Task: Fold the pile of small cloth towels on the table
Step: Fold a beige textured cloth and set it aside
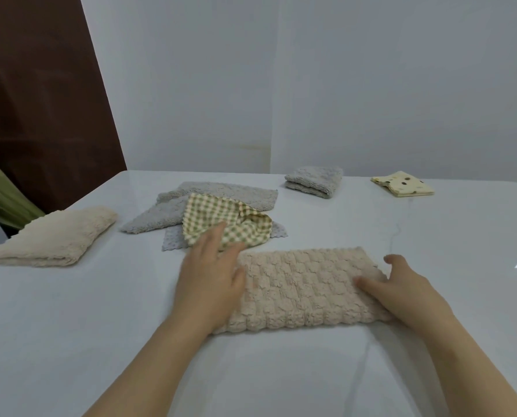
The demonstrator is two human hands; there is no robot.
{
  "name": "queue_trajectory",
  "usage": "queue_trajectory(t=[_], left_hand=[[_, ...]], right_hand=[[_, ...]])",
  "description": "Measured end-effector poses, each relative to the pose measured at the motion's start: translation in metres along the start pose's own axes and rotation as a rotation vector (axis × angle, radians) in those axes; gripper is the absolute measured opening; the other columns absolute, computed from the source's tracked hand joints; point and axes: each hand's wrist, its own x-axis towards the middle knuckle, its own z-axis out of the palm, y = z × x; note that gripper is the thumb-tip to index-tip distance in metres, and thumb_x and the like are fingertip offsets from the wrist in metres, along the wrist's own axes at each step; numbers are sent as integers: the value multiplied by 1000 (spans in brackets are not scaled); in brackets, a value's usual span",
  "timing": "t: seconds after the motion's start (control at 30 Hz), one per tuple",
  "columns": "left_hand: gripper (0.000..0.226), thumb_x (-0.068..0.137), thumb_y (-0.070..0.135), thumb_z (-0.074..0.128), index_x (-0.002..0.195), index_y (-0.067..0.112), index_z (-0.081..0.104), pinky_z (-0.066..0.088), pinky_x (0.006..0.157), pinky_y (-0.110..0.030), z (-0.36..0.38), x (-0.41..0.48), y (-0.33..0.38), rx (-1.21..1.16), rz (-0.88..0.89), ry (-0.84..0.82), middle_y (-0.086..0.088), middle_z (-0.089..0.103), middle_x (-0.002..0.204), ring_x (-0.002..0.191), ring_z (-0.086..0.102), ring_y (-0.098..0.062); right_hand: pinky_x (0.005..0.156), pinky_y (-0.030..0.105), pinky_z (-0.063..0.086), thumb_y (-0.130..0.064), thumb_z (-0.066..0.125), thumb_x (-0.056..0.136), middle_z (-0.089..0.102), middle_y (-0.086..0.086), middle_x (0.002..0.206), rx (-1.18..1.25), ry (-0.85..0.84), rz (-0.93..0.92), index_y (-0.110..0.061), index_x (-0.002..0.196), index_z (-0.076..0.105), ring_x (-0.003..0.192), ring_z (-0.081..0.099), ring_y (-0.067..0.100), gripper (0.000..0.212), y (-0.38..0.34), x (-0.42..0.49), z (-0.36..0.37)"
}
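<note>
Three items are finished and set apart on the white desk (70, 326): one cream fluffy towel (52, 236), folded, near left; one grey plush towel (314, 182), folded into a thick square, far centre; one yellow spotted cloth (403, 183), folded flat, far right. One item in hand: beige waffle-textured towel (305, 290), lying nearest the person, already halved into a long band and judged to need one more fold across its length. Left hand (210, 272): grip wide, fingers straight, palm resting on the band's left end, fingertips reaching towards the pile behind. Right hand (407, 284): thumb laid on the band's right end, fingers curled just past its far edge; whether this grip pinches the cloth cannot be told. Remaining pile, mid-desk, unfolded and overlapping: grey plush sheets (221, 192), seemingly two; one green-and-cream checked cloth (221, 218), crumpled on top; one pale scalloped-edge cloth (173, 240), lowest, at the front. Judgement: a little under half done, with the current piece and roughly four more outstanding.
</note>
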Motion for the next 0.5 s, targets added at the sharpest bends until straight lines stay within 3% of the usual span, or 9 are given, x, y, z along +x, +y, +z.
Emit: queue_trajectory(t=[0.07, 0.13, 0.17, 0.33, 0.5], left_hand=[[63, 87, 58, 16, 145, 33, 25, 1, 117, -37, 5, -4, 14, 13, 91, -176, 6, -5, 158, 145, -8, -17], [62, 91, 62, 20, 146, 40, 5, -7, 117, -39, 15, -8, 24, 99, 103, -392, 11, -15, 156, 143, -18, -14], [62, 90, 64, 20, 145, 42, 1, -8, 117, -40, 19, -9, 27, 137, 105, -446, 12, -14, 156, 143, -18, -14], [62, 89, 66, 16, 145, 44, 0, -10, 116, -44, 27, -10, 38, 194, 70, -497, 10, -8, 157, 144, -15, -17], [62, 91, 62, 16, 147, 38, 2, -9, 115, -46, 33, -8, 57, 197, 3, -475, 5, -7, 158, 145, -14, -21]], right_hand=[[69, 33, 38, -42, 59, 82, 59, 4, 99, 4, -29, 12, -11, 107, 49, 91, 55, 22, 41, -2, -1, 0], [60, 32, 35, -33, 61, 81, 56, 4, 74, 29, -3, -27, -7, 77, 51, 70, 51, 18, 28, 0, 2, 2], [57, 31, 33, -30, 62, 82, 55, 6, 69, 44, 26, -50, -5, 70, 50, 65, 50, 19, 29, 1, 3, 2], [60, 35, 33, -28, 60, 86, 56, 11, 77, 122, 189, -111, 2, 83, 55, 69, 48, 24, 30, 3, 6, 1], [57, 30, 36, -26, 61, 84, 59, 8, 77, 234, 179, -45, -3, 85, 58, 75, 53, 25, 23, 10, 9, -1]])
